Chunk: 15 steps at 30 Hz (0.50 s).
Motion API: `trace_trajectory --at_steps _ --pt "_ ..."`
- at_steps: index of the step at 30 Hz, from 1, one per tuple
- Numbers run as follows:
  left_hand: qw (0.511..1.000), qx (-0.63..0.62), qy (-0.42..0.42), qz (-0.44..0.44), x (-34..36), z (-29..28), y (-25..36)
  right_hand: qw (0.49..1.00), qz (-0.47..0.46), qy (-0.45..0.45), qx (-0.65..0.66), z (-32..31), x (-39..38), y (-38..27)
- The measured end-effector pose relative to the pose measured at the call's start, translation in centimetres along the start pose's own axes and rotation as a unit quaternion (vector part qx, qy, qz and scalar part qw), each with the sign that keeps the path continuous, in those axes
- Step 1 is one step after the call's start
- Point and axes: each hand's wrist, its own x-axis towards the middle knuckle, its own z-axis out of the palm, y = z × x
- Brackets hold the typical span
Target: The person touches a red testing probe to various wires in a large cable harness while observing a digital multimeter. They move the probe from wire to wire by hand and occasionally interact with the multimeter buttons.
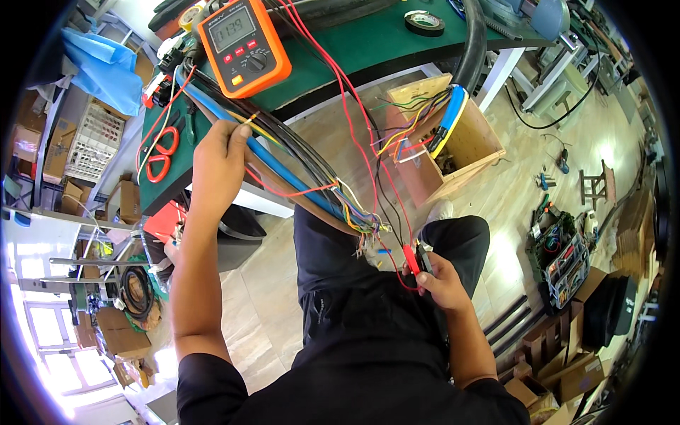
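Plainly, we see both hands occupied. The left hand [219, 159] is closed on the long cable bundle [281, 162], its thumb lying over the upper stretch near the green table [382, 39]. The bundle, with blue, black and brown lengths side by side, slants down from the table edge to a fan of thin, many-coloured wire ends above the person's lap. Just right of those ends, the right hand [445, 282] has thumb and fingers pinched on a black clip [425, 261], a red clip [410, 260] right beside it (we cannot tell whether either one bites on a wire). Red and black leads [359, 138] run down from the tabletop toward the clips.

On the table we find an orange meter [273, 67] with its display lit, red-handled scissors [163, 152] left of the left hand, and a tape roll [425, 23] farther right. Below it stands an open wooden box [464, 179], coloured wires hanging over it from a thick black cable [472, 53].
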Motion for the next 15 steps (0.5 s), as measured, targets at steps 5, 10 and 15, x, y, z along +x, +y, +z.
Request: trace_trajectory --at_steps 5,10,15 --pt "0.960 -0.253 -0.014 -0.117 -1.8 -1.0 1.2 1.000 0.000 0.005 -0.004 -0.1 0.2 0.0" --pt "0.914 -0.373 -0.002 -0.161 -1.4 -1.1 -0.1 1.000 0.001 0.006 -0.003 0.3 0.5 -0.3" --pt "0.948 -0.277 0.041 -0.152 -0.3 -1.1 -1.2 1.000 0.003 0.011 0.011 0.5 0.2 -0.2"
